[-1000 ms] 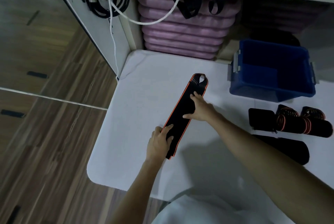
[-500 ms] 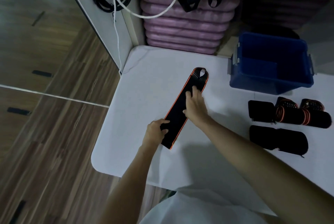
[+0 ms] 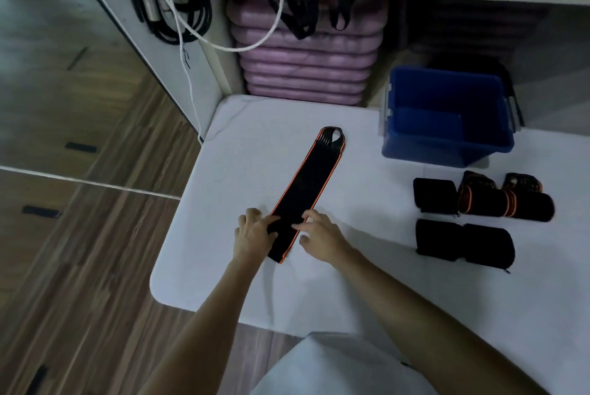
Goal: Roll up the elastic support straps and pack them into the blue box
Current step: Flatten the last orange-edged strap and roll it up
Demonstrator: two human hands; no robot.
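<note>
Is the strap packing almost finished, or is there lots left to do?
Partway. Several rolled straps already lie on the white table, just in front of the blue box. Right now the left hand and right hand are at the near end of the flat strap, seemingly about to roll it. The box looks empty, so the packing is all left.

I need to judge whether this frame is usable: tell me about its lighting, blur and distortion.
Head view: dim, bluish light, so the black rolls right of the flat strap lose their detail; soft shadow falls under the left hand and right hand; wide-angle bending curves the table edge and floor lines; cables and shelf at the top look slightly smeared; no glare.
</note>
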